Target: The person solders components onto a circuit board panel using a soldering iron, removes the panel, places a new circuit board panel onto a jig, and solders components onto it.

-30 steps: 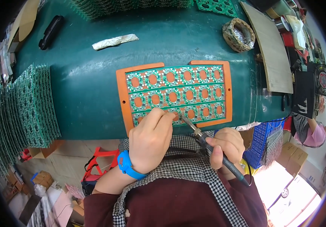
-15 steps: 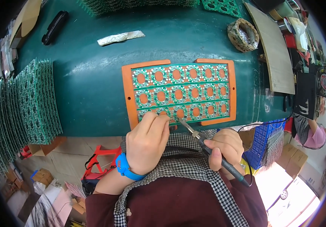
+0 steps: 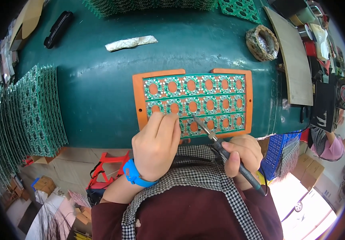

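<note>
A green circuit board panel (image 3: 201, 96) with rows of round openings lies in an orange holding frame (image 3: 141, 116) on the table in front of me. My right hand (image 3: 242, 157) grips a soldering iron (image 3: 224, 151) like a pen. The iron's tip touches or hovers just over the panel, between the middle and bottom rows; which one I cannot tell. My left hand (image 3: 156, 146), a blue band on its wrist, has its fingers pinched together over the lower left of the panel. Whatever sits between those fingertips is hidden.
Upright circuit boards (image 3: 40, 112) stand packed at the left, more (image 3: 148, 5) along the far edge. A silvery strip (image 3: 131, 43), a black handle-shaped object (image 3: 58, 29) and a crusted pot (image 3: 262, 43) lie beyond the frame. A wooden board (image 3: 290, 60) is at the right.
The iron's tip and my left fingertips have shifted up the panel, from the bottom row toward the middle row. The whole table view has slid slightly down and right.
</note>
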Demonstrator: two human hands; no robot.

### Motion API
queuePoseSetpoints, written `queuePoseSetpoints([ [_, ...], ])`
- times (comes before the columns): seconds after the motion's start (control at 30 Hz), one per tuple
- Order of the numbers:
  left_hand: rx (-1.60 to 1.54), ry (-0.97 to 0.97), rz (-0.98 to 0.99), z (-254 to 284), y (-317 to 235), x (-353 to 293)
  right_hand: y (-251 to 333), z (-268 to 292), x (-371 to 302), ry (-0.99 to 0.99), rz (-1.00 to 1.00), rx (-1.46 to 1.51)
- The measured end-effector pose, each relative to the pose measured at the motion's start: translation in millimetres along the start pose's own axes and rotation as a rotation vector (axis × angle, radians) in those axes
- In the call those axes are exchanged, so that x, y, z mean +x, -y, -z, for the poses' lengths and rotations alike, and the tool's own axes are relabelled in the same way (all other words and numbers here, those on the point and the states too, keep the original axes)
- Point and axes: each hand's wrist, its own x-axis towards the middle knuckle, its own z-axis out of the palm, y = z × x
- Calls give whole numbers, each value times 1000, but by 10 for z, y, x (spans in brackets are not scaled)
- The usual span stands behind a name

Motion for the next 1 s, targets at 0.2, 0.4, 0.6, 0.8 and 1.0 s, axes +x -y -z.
queuePoseSetpoints([
  [0.2, 26, 7, 12, -68, 13, 51, -62, -88, 84, -8, -7, 2],
  [0.4, 52, 61, 2, -50, 13, 72, -86, -78, 86, 13, 0, 5],
  [0.6, 30, 57, -31, 25, 46, 175, -91, -29, 111, -8, -7, -52],
  [0.8, 38, -38, 28, -19, 112, 346, -138, -89, 315, -12, -39, -9],
  [1.0, 94, -5, -61, -112, 163, 389, -199, -134, 375, 21, -55, -16],
])
